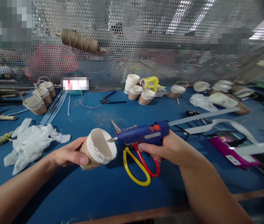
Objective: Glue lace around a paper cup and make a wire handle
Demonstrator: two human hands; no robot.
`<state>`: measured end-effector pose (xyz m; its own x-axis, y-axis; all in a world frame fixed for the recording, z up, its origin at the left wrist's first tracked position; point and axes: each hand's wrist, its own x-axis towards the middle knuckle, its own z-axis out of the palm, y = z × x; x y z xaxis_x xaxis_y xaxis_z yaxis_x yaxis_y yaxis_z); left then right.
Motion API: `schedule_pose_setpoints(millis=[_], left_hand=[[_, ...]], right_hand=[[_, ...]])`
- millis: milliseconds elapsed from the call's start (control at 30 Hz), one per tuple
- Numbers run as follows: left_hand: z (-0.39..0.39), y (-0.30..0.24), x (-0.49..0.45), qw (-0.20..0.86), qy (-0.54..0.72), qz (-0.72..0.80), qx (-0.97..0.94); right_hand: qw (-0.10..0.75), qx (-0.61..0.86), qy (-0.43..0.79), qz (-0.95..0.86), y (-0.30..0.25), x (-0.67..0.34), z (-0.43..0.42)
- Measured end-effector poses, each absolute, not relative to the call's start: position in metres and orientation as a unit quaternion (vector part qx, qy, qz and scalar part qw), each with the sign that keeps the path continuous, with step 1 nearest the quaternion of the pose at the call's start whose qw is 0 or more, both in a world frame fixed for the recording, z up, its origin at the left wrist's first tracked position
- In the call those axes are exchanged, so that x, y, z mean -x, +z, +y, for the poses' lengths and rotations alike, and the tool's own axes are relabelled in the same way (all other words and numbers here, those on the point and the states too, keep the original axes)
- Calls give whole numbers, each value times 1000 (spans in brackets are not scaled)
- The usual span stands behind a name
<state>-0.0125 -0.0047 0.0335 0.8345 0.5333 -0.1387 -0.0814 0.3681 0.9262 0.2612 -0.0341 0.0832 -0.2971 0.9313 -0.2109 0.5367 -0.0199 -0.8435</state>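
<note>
My left hand (72, 153) is closed around a small paper cup (90, 155) wrapped in brown twine, with a white lace band at its rim. The cup tilts so that its mouth faces right and up. A blue hot glue gun (143, 134) is gripped in my right hand (169, 147), a clear glue stick (202, 115) poking out of its back end. Its metal nozzle lies at the cup's rim; whether it touches, I cannot tell. Beneath the gun, scissors (137, 174) with one yellow and one red handle lie on the blue table, partly hidden.
Crumpled white lace (35, 141) lies at left. Finished-looking small cups with handles (35, 104) stand behind it, near clear glue sticks (55, 107). Pliers (113, 101) and more cups (147, 97) sit farther back. A purple power strip (232, 152) is at right; a twine spool (79, 41) hangs on the mesh.
</note>
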Motion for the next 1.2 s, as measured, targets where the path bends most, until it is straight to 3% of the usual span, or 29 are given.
schedule_pose_setpoints(millis=[133,433,600,767,1000,1200], left_hand=[[-5,26,8,839,187,190,-474],[-6,24,5,850,176,203,-454],[-2,31,10,791,234,236,-515],[2,34,13,654,263,298,-644],[0,38,13,524,260,310,-750],[1,30,11,472,293,321,-767]], right_hand=[[264,530,446,-671,86,-257,-34],[249,522,449,-681,83,-255,-31],[207,555,446,-671,80,-256,-36],[162,571,452,-665,81,-259,-38],[236,535,432,-687,79,-259,-35],[170,555,441,-685,77,-262,-35]])
